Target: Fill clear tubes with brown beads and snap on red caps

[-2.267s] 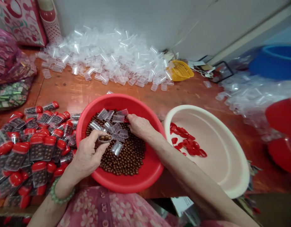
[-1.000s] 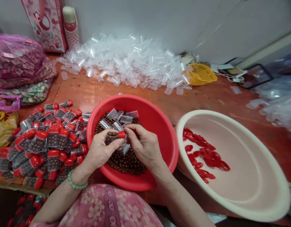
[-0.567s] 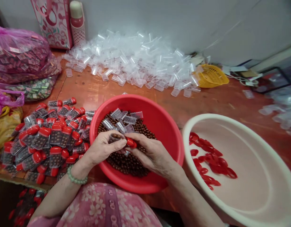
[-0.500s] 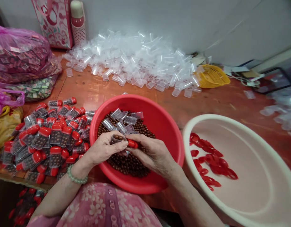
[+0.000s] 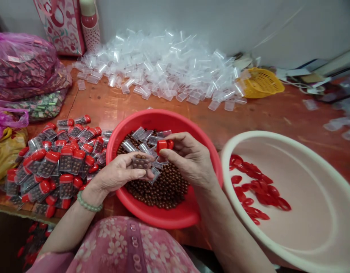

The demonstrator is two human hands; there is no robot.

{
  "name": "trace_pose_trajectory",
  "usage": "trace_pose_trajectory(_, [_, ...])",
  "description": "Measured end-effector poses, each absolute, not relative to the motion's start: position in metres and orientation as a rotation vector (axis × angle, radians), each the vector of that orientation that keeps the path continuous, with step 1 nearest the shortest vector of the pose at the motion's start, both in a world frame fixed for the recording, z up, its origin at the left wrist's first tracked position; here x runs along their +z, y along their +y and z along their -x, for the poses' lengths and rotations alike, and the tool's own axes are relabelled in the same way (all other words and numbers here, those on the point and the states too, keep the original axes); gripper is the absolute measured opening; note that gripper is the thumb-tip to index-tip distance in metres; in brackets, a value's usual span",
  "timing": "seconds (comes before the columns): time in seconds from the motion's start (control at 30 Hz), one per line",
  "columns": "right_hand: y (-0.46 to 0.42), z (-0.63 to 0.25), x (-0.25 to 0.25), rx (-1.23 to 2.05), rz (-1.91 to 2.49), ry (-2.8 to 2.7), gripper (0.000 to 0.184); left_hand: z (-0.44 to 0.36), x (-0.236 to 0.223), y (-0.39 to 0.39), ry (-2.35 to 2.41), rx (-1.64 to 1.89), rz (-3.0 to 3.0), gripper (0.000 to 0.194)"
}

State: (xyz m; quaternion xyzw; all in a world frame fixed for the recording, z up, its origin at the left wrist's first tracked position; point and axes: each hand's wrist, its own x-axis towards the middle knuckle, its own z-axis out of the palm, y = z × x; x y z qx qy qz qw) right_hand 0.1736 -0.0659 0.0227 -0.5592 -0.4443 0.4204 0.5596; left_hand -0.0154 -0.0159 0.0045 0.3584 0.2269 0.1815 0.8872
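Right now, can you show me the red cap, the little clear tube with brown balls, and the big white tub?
red cap [image 5: 165, 145], head view, on its side
clear tube of brown beads [image 5: 141, 162], head view, on the beads inside its wall
white basin [image 5: 250, 134], head view, on its far rim

The clear tube [image 5: 141, 162] is partly covered by the left hand [image 5: 118, 170], so the beads inside it cannot be counted. The red cap [image 5: 165, 145] is gripped from behind by the right hand [image 5: 192, 155] (its inside is not seen). Part of the brown beads [image 5: 166, 189] is hidden beneath both hands. The white basin [image 5: 243, 133] is cut off by the lower right corner, the printed bag [image 5: 60, 26] by the top edge. The packets [image 5: 21, 64] in the pink plastic bag [image 5: 10, 41] are too small to read.
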Motion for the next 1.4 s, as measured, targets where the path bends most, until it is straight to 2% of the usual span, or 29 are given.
trace_pose_trajectory(0.17, [-0.066,-0.173,0.018,0.934,1.381,-1.135,0.028,0.008,0.01,-0.019,0.536,0.49,-0.671,0.04])
trace_pose_trajectory(0.33, [-0.065,-0.169,0.02,0.911,1.318,-1.153,0.043,0.004,0.008,-0.021,0.561,0.491,-0.755,0.037])
trace_pose_trajectory(0.53, [-0.065,-0.166,0.021,0.807,1.356,-1.292,0.012,0.004,0.006,-0.023,0.588,0.474,-0.839,0.044])
trace_pose_trajectory(0.87, [-0.063,-0.162,0.018,0.687,1.424,-1.329,0.012,0.001,0.008,-0.022,0.595,0.441,-0.892,0.042])
trace_pose_trajectory(1.07, [-0.064,-0.167,0.015,0.739,1.434,-1.384,0.012,0.001,0.007,-0.021,0.622,0.439,-0.893,0.033])
trace_pose_trajectory(1.4, [-0.066,-0.17,0.014,0.82,1.466,-1.22,0.012,0.0,0.005,-0.021,0.627,0.439,-0.825,0.031])
